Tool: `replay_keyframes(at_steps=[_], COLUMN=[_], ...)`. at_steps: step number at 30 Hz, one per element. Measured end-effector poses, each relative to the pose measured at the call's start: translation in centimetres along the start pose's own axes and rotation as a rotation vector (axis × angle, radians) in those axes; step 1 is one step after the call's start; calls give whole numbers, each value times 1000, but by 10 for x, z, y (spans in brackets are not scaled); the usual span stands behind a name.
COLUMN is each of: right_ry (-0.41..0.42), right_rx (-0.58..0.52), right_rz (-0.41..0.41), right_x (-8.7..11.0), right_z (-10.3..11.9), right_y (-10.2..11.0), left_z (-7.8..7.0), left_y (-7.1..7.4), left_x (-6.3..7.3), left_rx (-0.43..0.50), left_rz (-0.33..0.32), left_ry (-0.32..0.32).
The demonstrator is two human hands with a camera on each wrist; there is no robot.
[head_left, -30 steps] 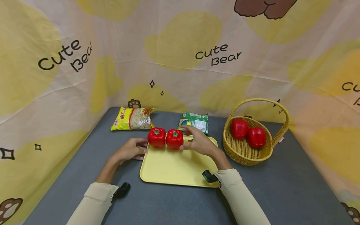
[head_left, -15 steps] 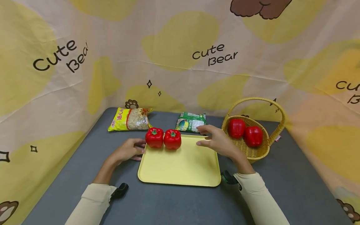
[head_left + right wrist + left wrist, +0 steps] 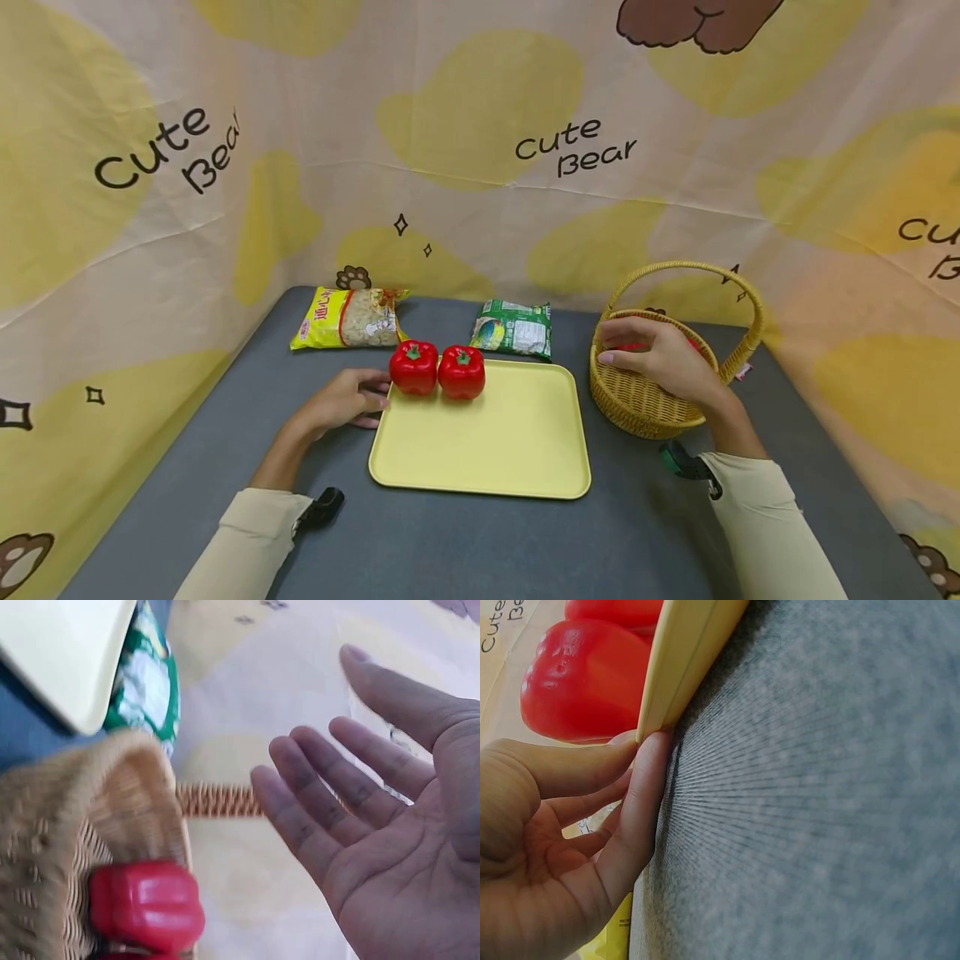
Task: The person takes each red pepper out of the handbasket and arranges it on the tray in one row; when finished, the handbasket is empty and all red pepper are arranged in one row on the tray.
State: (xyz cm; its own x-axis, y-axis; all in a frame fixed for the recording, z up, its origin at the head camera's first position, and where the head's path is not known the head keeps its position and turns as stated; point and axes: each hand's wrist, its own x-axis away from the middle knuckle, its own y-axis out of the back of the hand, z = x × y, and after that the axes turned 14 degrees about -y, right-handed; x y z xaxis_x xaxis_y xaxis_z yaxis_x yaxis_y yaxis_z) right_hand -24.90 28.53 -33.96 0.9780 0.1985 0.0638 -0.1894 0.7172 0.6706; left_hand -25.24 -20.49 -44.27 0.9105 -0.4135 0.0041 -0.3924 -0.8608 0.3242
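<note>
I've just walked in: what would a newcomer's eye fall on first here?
Probably the two shiny red peppers at the far left corner of the yellow tray, whose left edge the person's left grip pinches. Next comes the wicker basket at right, with more peppers inside and the open right grip over it. Behind everything is a "Cute Bear" cloth.

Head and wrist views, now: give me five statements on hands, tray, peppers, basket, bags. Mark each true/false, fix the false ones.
1. The left hand pinches the edge of the yellow rectangular tray. True.
2. The tray is bare. False: two glossy red bell peppers sit on it, side by side.
3. The open right hand, at the round woven tan basket, holds nothing. True.
4. The basket lies tipped over. False: it stands upright, with at least one red bell pepper inside.
5. The green printed bag lies right of the yellow printed bag. True.
</note>
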Motion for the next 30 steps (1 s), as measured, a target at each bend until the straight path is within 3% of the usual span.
replay_keyframes(at_steps=[15, 30], right_ry=[-184, -198], right_rx=[-11, 14], right_rz=[23, -12], right_x=[-26, -57], right_z=[-34, -59], right_y=[43, 53], left_z=[2, -1], left_y=[-1, 0], left_x=[2, 2], left_rx=[1, 8], left_rz=[-10, 6], left_ry=[18, -15])
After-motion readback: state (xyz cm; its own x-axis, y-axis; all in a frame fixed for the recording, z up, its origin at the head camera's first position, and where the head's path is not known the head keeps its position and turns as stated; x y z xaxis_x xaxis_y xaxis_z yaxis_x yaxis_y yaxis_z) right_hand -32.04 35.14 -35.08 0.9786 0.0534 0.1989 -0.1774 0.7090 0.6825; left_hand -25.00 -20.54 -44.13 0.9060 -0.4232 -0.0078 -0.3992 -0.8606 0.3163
